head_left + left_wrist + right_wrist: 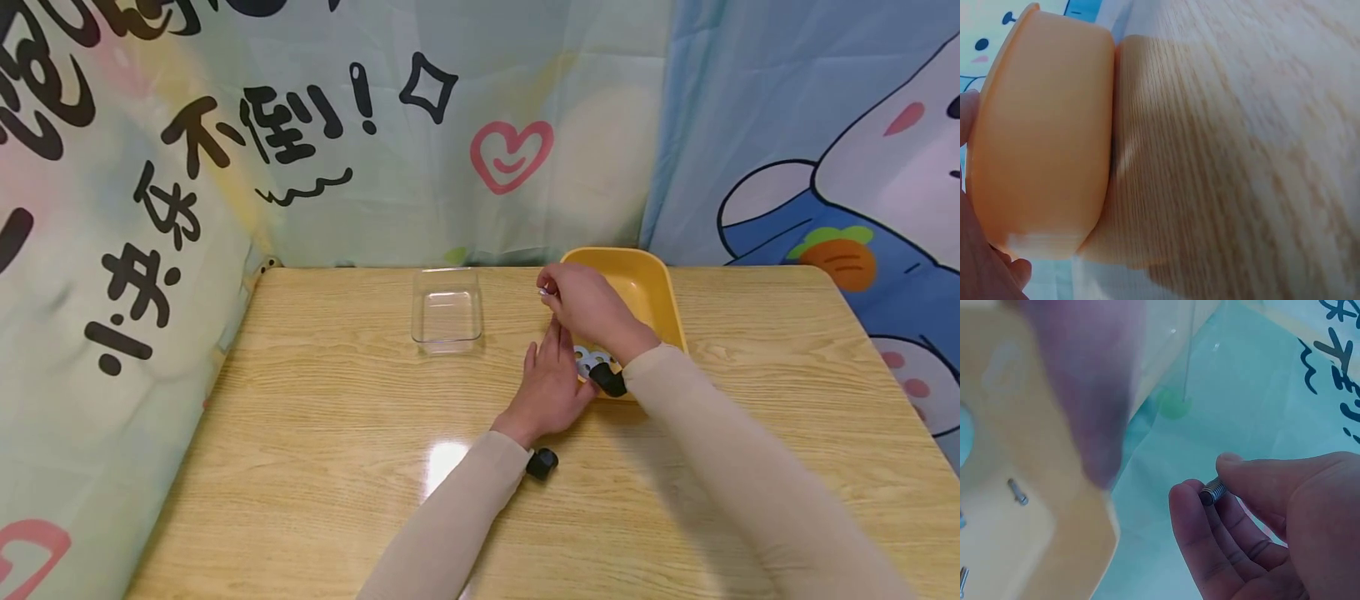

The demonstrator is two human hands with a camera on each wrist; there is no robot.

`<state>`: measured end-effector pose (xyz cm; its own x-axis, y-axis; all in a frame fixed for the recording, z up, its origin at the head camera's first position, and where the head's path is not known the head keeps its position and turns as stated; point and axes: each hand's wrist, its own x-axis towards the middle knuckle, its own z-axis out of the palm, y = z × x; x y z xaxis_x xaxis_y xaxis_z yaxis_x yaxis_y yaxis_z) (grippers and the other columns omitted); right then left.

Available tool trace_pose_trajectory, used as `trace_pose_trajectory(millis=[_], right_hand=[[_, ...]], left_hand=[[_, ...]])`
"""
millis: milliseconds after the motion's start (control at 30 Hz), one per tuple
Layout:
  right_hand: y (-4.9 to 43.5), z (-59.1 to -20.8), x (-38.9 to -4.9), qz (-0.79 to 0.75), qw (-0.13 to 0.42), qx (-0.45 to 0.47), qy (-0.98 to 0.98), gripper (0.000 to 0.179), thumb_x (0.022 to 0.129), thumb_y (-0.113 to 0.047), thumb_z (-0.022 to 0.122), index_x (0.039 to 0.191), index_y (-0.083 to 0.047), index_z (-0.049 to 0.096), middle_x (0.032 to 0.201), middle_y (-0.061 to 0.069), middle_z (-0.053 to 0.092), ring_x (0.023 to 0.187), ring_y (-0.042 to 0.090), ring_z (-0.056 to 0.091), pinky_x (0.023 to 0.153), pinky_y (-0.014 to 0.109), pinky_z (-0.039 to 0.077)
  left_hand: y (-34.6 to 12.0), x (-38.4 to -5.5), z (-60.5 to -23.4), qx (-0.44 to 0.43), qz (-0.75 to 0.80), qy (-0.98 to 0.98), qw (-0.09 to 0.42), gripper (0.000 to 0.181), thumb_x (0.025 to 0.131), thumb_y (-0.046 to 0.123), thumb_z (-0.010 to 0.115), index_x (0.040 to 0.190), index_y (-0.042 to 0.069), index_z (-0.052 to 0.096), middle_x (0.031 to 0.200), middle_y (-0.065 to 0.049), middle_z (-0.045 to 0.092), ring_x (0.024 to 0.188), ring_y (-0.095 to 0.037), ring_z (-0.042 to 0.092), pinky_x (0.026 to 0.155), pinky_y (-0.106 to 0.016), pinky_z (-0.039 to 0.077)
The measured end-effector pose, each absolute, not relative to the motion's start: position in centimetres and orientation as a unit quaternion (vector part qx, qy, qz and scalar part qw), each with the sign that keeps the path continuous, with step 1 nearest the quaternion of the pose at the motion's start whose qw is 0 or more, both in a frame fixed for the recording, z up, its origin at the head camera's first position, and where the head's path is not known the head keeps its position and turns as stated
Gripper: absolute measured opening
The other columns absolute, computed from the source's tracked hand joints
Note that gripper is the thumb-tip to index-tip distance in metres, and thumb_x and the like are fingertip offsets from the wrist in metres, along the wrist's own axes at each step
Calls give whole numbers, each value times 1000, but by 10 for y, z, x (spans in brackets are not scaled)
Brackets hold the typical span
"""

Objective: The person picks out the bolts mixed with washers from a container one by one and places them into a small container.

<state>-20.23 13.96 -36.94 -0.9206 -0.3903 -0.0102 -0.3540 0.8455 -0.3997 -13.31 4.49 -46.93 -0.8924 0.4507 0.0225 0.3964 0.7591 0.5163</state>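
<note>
Thumb and fingertips of my right hand (588,304) pinch a small threaded metal screw (1212,491) above the left rim of the yellow plastic tray (660,304). My left hand (547,387) lies along the tray's near left side, its long fingers stretched straight against the rim. Light grey pieces with holes (587,360) lie inside the tray's near end, partly covered by the right wrist. A loose screw (1017,492) rests on the tray floor in the right wrist view. The palm side of the left hand is mostly hidden.
On the wooden table (322,417), a clear plastic box (447,340) stands left of the tray, near the back edge. Printed cloth (420,208) hangs behind the table and along its left side. Black wrist cameras (542,463) sit at both cuffs.
</note>
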Motion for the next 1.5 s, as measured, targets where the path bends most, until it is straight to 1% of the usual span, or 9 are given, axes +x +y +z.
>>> trace_pose_trajectory(millis=[267,700,967,1067,1200,1267,1367,1433,1500], right_hand=[[125,-371,-204,-206,34,-209,955,18,101,-9,60,115,2,64,104,15,65,96,29,59,91,44,49],[111,-375,-202,-226,20,-222,948,15,100,-10,62,111,-1,66,100,11,65,93,27,59,87,41,50],[104,-376,-203,-243,15,-234,941,14,99,-8,64,110,-1,66,98,11,66,90,26,61,84,40,51],[100,-376,-202,-252,18,-235,939,15,99,-8,64,111,-1,66,99,12,66,90,26,61,84,40,51],[97,-376,-202,-255,15,-237,937,16,99,-8,64,112,0,66,100,12,66,90,26,60,86,40,51],[96,-377,-202,-253,14,-236,938,17,99,-9,63,113,0,66,100,12,66,90,27,60,87,40,51],[93,-378,-202,-247,21,-230,941,17,100,-10,63,114,-1,65,101,11,65,90,26,59,87,39,51],[92,-379,-202,-243,24,-228,942,16,100,-10,62,113,-1,64,101,12,65,90,26,58,86,39,51],[90,-380,-203,-243,27,-226,943,16,100,-10,63,113,-2,64,100,11,65,89,26,58,86,39,52]], left_hand=[[44,-134,-472,239,222,945,24,79,97,29,58,156,-3,17,164,-17,17,152,-25,16,118,-53,21],[39,-135,-478,266,243,933,-12,66,101,36,53,150,-2,30,152,-16,36,141,-30,34,113,-53,30],[27,-137,-476,289,257,921,32,63,103,32,52,150,-4,30,154,-17,33,143,-30,32,116,-50,27],[19,-139,-476,295,261,919,19,58,95,21,57,145,-3,37,149,-16,39,138,-29,36,114,-50,28],[5,-140,-476,277,275,921,7,68,86,14,60,148,-1,36,153,-15,36,138,-28,37,114,-51,29],[-3,-138,-476,263,287,921,10,73,90,17,60,154,0,29,159,-15,29,143,-28,33,115,-51,27],[-15,-135,-475,254,306,917,-1,69,97,21,60,156,1,30,162,-14,28,146,-26,31,118,-45,27],[-23,-131,-473,244,320,915,-20,57,100,24,61,150,3,44,154,-11,43,139,-21,43,113,-37,36],[-34,-128,-468,230,335,912,-50,39,101,23,62,135,5,61,135,-7,61,120,-17,59,100,-31,47]])
